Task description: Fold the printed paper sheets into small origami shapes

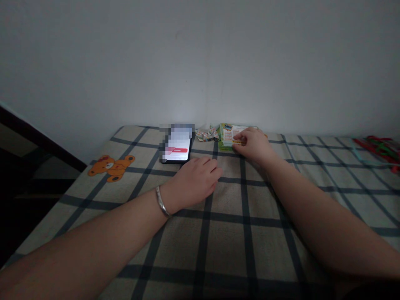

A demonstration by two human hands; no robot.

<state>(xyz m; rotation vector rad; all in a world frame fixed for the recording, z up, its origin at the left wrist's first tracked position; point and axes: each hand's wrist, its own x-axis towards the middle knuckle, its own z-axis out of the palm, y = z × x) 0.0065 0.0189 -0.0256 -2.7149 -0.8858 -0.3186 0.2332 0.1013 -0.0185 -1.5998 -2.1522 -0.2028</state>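
Note:
My right hand (251, 143) is at a small stack of printed green-and-white cards (228, 132) near the wall, thumb and fingers closed over its right side. The hand covers part of the stack. My left hand (198, 180), a silver bangle at its wrist, rests palm down on the checked cloth. Its fingers are curled in, with nothing visible in them; the palm is hidden. Just beyond it lies a phone (178, 146) with a lit screen, partly blurred out. Between phone and cards is a crumpled printed wrapper (208, 134).
The checked cloth (225, 250) covers the surface up to a pale wall (200, 62). An orange bear figure (109, 166) shows at the left. Red and green items (383, 148) lie at the far right. A dark frame (40, 137) stands past the left edge.

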